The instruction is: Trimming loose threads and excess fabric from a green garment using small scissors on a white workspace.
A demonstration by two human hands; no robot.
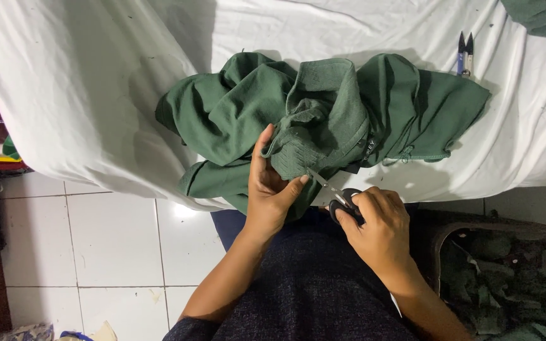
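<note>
Pinching the green garment on the white sheet at its ribbed edge, the left hand is put close to the scissors clenched in the right hand, so fabric or a fingertip could be nicked.

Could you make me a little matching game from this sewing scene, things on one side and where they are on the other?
Things:
1. green garment
2. scissors
3. thread snips
4. fabric scraps

Places:
A. far on the white cloth, upper right
B. in the right hand
C. in a bin on the right
D. bunched on the cloth, pinched by the left hand

Pairs: 1-D, 2-B, 3-A, 4-C
</note>
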